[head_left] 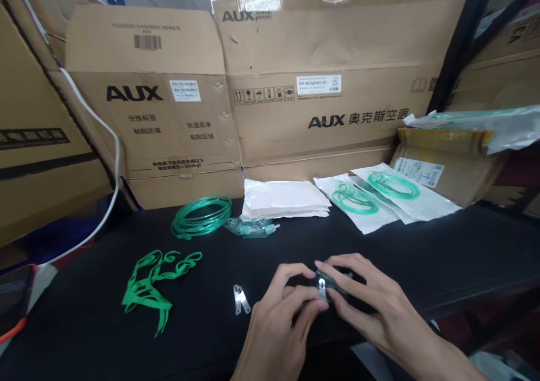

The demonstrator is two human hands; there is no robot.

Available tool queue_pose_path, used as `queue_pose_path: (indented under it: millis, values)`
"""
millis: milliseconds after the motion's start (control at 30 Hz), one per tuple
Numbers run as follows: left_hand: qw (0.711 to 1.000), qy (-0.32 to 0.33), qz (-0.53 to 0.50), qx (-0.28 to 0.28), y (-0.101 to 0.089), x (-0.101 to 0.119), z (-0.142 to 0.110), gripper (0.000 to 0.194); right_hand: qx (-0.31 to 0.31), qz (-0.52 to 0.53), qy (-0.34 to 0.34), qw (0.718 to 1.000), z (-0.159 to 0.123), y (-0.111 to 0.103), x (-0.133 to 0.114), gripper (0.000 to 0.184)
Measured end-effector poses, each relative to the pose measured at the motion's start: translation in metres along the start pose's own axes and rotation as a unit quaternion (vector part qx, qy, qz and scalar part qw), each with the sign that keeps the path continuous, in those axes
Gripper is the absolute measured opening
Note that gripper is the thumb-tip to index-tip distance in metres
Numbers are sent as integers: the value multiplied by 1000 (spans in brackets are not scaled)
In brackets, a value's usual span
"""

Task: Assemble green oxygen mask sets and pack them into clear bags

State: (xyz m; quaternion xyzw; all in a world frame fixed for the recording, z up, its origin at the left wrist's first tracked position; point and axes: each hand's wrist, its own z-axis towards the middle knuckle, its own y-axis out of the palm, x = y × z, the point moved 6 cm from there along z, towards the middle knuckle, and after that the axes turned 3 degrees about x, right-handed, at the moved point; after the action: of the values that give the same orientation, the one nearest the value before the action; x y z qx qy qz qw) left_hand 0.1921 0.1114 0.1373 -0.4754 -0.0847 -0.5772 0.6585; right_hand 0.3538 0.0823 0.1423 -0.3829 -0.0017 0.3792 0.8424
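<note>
Near the front of the black table, both hands are together around a small translucent green plastic piece, mostly hidden by fingers. A shiny metal nose clip lies against its left side. My left hand is closed, its thumb and finger pinching at the clip's lower end. From the other side my right hand grips the green piece, fingers bent over it. Left of the hands, a couple of loose metal clips lie on the table. Further left is a tangle of green elastic straps.
Behind, a coil of green tubing, a clear green plastic part and a stack of white packets lie on the black table. Bagged tubing sits at the back right. Cardboard boxes wall the back; a phone is far left.
</note>
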Motion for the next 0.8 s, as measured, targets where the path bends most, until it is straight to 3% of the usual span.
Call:
queue_pose_path:
  millis: [200,400,567,700,800]
  values:
    - [1000,1,-12,11,0,0,0,18,-8,-8,-21,1000,0,0,-3,54]
    - [1000,2,-8,19,-3,6,6,16,-5,-24,4,1000,-2,3,-1,49]
    - [997,17,53,44,-1,4,5,17,-8,-20,60,998,-4,5,6,47]
    - [990,51,116,58,3,1,-1,14,25,16,121,992,-4,2,16,38]
    - [979,79,179,54,-5,-1,-7,15,42,14,144,989,-3,1,24,33]
